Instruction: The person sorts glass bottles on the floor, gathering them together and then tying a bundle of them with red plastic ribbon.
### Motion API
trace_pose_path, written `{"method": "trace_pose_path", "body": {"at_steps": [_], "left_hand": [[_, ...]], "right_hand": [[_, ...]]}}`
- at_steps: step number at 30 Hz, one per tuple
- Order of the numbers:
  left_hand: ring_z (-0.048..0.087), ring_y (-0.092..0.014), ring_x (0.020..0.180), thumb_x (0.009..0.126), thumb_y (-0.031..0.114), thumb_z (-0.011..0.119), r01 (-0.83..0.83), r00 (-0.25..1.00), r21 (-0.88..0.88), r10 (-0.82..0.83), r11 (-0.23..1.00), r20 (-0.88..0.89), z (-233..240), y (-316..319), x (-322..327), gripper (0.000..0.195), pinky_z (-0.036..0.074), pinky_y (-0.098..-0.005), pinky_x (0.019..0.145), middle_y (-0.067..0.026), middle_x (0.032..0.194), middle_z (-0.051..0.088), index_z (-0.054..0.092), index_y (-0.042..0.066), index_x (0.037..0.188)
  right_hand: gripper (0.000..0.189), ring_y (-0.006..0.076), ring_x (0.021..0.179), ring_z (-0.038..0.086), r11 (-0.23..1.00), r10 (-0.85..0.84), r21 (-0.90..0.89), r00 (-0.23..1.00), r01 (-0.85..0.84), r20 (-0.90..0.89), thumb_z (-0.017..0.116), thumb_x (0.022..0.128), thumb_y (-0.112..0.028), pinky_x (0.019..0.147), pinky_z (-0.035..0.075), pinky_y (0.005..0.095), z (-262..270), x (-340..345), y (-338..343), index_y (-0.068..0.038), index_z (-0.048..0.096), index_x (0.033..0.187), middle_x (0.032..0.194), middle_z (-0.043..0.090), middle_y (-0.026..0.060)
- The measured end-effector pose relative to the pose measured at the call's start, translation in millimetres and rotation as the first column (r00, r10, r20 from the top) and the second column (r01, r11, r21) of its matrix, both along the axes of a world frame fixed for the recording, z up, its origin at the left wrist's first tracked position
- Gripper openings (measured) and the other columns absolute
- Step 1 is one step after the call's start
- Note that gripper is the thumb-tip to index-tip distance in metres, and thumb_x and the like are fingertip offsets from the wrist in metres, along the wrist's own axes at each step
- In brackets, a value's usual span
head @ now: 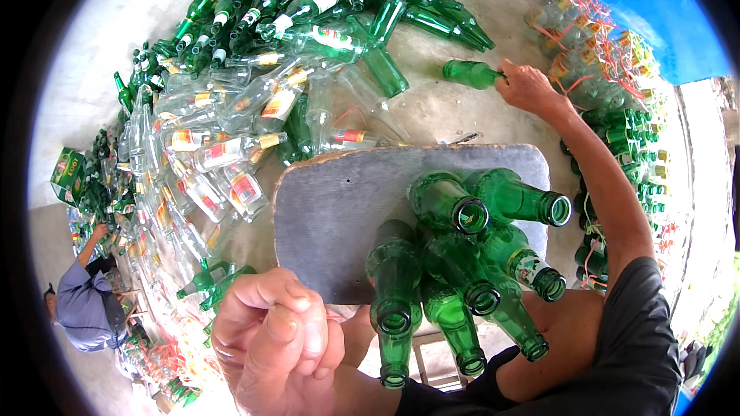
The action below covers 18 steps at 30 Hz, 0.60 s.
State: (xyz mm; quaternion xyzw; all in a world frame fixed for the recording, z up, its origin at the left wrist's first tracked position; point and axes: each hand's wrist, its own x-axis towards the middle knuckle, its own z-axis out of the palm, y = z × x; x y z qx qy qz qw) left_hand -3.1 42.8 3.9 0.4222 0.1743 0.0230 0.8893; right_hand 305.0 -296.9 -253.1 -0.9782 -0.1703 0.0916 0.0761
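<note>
Out over the concrete floor, my right hand [527, 88] grips a green glass bottle [469, 74] by its neck. The bottle lies on its side, its base pointing left. My left hand [283, 335] is close to the camera, its fingers curled in against the thumb. A thin reddish strip shows at that hand's edge; whether the fingers hold it I cannot tell. Before me is a grey board [332, 214] with a worn edge. Several green bottles [457, 277] stand bunched at its right side, mouths toward me, hiding part of it.
A heap of green bottles [329, 3] lies beyond the board, with clear labelled bottles [231, 153] at the left. Bottles bundled with red strips [601, 46] line the right side. At the far left a person [89, 306] reaches toward bottles near a green carton [67, 176].
</note>
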Motion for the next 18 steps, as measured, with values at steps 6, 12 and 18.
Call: {"method": "trace_pose_path", "body": {"at_steps": [6,12,18], "left_hand": [[0.042,-0.010,0.056,0.105,0.006,0.047,-0.002,1.000,0.042,0.002,0.999,0.007,0.5,-3.1,-0.7,0.015,0.039,-0.0250,0.043,-0.0104,0.083,0.051,0.053,-0.006,0.111],[0.042,-0.010,0.056,0.104,0.005,0.048,0.040,0.998,0.058,-0.042,0.997,0.037,-2.6,2.0,-6.6,0.014,0.039,-0.0249,0.043,-0.0105,0.083,0.051,0.053,-0.007,0.110],[0.044,-0.010,0.057,0.104,0.005,0.049,0.034,0.999,0.013,-0.035,0.999,0.032,0.5,-3.9,-6.6,0.015,0.039,-0.0252,0.044,-0.0111,0.084,0.052,0.052,-0.007,0.111]], "right_hand": [[0.036,0.0426,0.101,0.068,0.992,-0.067,-0.113,0.988,0.051,-0.142,0.059,0.089,-0.034,0.087,0.053,0.0550,-19.9,-7.6,21.7,-0.001,0.066,0.103,0.103,0.072,0.0227],[0.042,0.0438,0.102,0.069,0.971,-0.235,-0.063,0.964,0.229,-0.127,0.059,0.089,-0.036,0.088,0.053,0.0551,-49.4,-11.9,17.8,0.003,0.067,0.105,0.105,0.070,0.0279],[0.044,0.0413,0.080,0.071,0.960,-0.223,0.130,0.960,0.246,-0.171,0.058,0.089,-0.036,0.072,0.056,0.0526,-70.0,4.8,-5.9,0.007,0.067,0.094,0.084,0.069,0.0274]]}}
